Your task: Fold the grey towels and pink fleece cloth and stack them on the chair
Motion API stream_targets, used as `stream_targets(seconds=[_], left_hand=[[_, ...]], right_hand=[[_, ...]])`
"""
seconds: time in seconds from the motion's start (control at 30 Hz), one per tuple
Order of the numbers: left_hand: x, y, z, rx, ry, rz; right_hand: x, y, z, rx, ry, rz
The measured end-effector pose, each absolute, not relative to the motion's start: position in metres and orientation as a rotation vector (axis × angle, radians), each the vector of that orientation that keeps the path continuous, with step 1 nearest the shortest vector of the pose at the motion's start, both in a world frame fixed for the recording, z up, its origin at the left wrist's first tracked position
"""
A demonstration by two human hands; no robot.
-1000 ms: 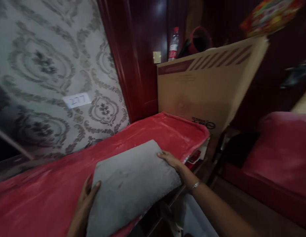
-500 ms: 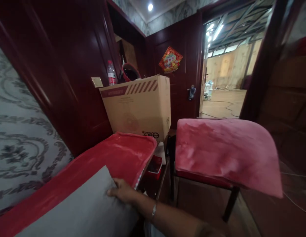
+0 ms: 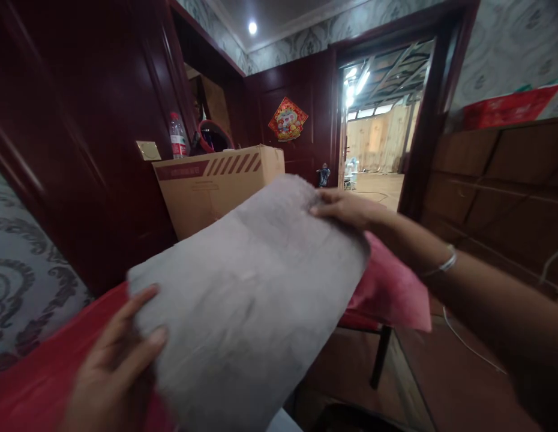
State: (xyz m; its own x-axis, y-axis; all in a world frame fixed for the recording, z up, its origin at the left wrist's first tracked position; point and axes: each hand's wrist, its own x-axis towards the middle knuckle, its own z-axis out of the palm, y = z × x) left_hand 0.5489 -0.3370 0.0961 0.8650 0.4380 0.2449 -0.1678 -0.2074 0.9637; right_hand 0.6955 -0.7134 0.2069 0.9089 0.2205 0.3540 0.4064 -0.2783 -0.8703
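Note:
A large grey sheet (image 3: pixel 256 282) with rounded corners is held up, tilted, in front of me. My right hand (image 3: pixel 351 210) grips its upper right edge, thumb on the near face and the other fingers behind. At the sheet's left edge is my left hand (image 3: pixel 117 366), slightly blurred, with thumb and a fingertip over the near side. Beneath my left hand lies a red-coated surface (image 3: pixel 54 354), largely covered by the sheet. Behind the sheet on the right, a pink piece (image 3: pixel 391 288) rests on a chair or stool with dark legs (image 3: pixel 381 357).
A cardboard box (image 3: pixel 189 201) stands behind the sheet, with a plastic bottle (image 3: pixel 177 138) and a red-rimmed round container (image 3: pixel 216 137) on top. Stacked boxes (image 3: pixel 499 174) line the right wall. A doorway (image 3: pixel 378 138) opens at the back; a white cable (image 3: pixel 470 348) crosses the floor.
The grey sheet has been raised off the red surface and moved right. My right hand has risen with it, and my left hand has come into view at its left edge. The view has turned right.

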Motion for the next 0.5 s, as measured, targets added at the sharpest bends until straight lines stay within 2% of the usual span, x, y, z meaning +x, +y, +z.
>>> stream_targets(seconds=[0.13,0.27,0.4,0.5], left_hand=[[0.571,-0.446,0.100,1.460,-0.008,0.469],[0.584,-0.523,0.082,1.279,-0.229,0.298],[0.584,-0.571,0.066,1.134,-0.360,0.137],[0.584,-0.592,0.056,1.061,-0.389,0.051]], right_hand=[[0.719,-0.763,0.272,-2.376,-0.239,-0.377],[0.745,-0.786,0.303,-2.728,-0.025,-0.644],[0.778,-0.801,0.304,-2.820,0.029,-0.625],[0.804,-0.812,0.298,-2.697,-0.007,-0.654]])
